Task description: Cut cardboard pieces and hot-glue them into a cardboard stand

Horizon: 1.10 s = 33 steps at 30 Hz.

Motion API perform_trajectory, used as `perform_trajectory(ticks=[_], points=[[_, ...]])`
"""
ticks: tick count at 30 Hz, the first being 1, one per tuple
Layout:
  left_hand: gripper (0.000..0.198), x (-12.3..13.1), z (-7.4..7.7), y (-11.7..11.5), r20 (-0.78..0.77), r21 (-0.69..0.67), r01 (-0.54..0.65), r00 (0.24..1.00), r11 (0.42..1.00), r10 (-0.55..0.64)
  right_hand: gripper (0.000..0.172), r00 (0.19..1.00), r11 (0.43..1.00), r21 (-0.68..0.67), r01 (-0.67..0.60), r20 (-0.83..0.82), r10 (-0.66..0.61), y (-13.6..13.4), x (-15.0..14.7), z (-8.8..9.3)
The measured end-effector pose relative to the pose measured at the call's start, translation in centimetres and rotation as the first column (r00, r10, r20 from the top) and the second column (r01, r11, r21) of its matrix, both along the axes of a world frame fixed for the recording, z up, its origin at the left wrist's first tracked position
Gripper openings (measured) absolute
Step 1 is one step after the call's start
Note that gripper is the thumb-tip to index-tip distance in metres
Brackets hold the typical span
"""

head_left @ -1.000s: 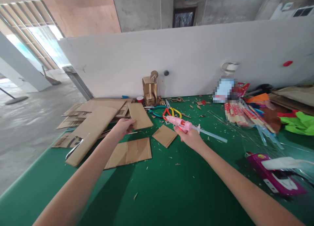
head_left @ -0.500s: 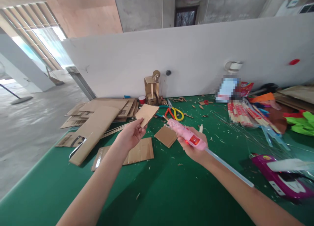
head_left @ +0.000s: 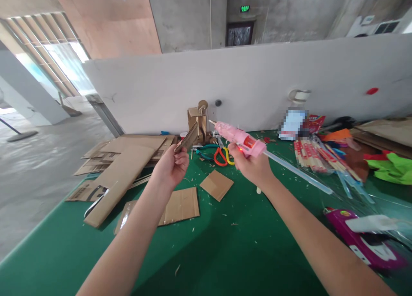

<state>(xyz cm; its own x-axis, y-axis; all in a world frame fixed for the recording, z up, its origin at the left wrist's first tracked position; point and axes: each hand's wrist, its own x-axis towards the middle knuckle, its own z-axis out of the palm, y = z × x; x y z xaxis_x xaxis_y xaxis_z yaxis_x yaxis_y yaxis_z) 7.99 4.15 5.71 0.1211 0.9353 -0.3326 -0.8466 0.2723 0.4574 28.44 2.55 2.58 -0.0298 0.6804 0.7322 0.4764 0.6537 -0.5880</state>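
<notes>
Above the middle of the green tabletop (head_left: 222,257), the right hand (head_left: 254,167) is wrapped under a pink plastic glue gun (head_left: 236,135): judged light, rigid, best held there, clear of the probably hot metal nozzle (head_left: 211,122). Nozzle points far left; long axis runs to a translucent glue stick (head_left: 298,171) at near right. Left hand (head_left: 170,165) pinches a thin brown cardboard piece (head_left: 189,136), slanting far right; presumably light, stiff, creasable.
</notes>
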Motion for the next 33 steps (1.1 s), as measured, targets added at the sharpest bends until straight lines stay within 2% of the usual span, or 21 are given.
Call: perform_trajectory(ticks=[3,10,16,33], points=[[0.030,0.8,-0.6,-0.1,0.059,-0.042,0.013,0.998,0.999,-0.010,0.028,0.999,0.999,-0.016,-0.029,0.034,0.029,0.2,-0.4,-0.2],[0.030,1.3,-1.9,0.4,0.048,-0.031,0.024,0.999,0.999,-0.023,0.031,0.996,0.999,-0.034,-0.038,0.074,0.041,0.9,-0.7,-1.7],[0.032,1.1,-2.0,0.5,0.033,-0.037,0.029,0.999,0.999,-0.027,0.033,0.997,0.999,-0.053,0.002,0.077,0.002,1.0,-0.9,-1.6],[0.034,0.9,-2.3,0.5,0.036,-0.015,0.045,0.998,0.999,-0.044,0.036,0.994,0.999,-0.050,0.015,0.107,-0.009,0.9,-1.0,-1.6]])
